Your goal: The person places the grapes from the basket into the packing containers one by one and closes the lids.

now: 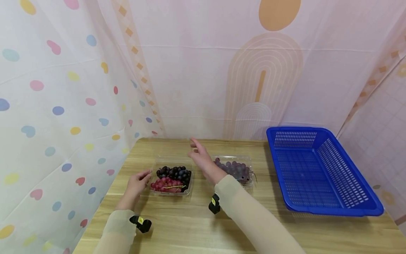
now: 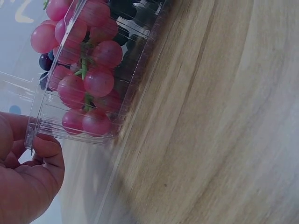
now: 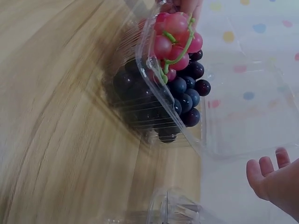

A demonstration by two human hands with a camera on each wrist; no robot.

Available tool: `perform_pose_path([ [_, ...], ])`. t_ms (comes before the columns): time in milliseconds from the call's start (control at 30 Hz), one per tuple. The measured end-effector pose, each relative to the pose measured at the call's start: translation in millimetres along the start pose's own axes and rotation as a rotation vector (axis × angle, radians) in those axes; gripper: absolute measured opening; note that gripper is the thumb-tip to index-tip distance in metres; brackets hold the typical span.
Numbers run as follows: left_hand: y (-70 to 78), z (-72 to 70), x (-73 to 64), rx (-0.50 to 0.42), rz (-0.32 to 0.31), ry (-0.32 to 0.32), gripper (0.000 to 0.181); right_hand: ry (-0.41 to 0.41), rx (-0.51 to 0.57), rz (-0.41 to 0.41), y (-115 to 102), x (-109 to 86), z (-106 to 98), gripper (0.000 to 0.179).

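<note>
A clear plastic clamshell box (image 2: 52, 116) on the table holds a bunch of pinkish-red grapes (image 1: 165, 183) and black grapes (image 1: 176, 173). Its transparent lid (image 3: 247, 116) stands raised at the back. My left hand (image 1: 137, 183) pinches the box's rim at the left side, thumb and fingers on the plastic edge in the left wrist view. Beyond the box's right side, my right hand (image 1: 203, 158) is lifted with fingers loosely bent, fingertips close by the lid's edge. Nothing shows gripped in it.
Right of my right hand sits a second clear box (image 1: 233, 157) with dark purple grapes (image 1: 237, 170), a stem poking out. A big blue plastic basket (image 1: 304, 210) occupies the table's right side. Patterned curtains (image 1: 190, 88) hang behind the wooden table (image 1: 187, 225) and at its sides.
</note>
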State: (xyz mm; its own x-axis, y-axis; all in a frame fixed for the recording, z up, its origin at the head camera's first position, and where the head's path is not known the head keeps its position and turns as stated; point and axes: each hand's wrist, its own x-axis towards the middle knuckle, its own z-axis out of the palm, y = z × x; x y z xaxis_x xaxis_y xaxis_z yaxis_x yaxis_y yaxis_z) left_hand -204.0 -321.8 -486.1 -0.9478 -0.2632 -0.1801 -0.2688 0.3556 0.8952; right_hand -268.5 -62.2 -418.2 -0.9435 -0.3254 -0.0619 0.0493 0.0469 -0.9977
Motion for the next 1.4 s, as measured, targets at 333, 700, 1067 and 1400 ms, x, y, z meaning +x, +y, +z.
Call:
perform_pose_path([
  [333,-0.8,0.4,0.2,-0.007,0.01,0.004,0.038,-0.038,-0.129,-0.096,4.8,-16.2,-2.3,0.042],
  [700,-1.9,0.1,1.0,-0.02,0.002,0.005,0.039,-0.129,-0.294,-0.162,15.2,-40.2,-3.1,0.024],
  [1067,-7.5,-3.7,0.9,-0.134,-0.028,-0.001,0.041,-0.151,-0.462,-0.234,26.5,-56.9,-1.2,0.009],
  [1400,-11.8,-10.3,-0.8,-0.25,-0.09,-0.067,0.043,-0.168,-0.626,-0.3,38.9,-64.0,-1.4,0.005],
])
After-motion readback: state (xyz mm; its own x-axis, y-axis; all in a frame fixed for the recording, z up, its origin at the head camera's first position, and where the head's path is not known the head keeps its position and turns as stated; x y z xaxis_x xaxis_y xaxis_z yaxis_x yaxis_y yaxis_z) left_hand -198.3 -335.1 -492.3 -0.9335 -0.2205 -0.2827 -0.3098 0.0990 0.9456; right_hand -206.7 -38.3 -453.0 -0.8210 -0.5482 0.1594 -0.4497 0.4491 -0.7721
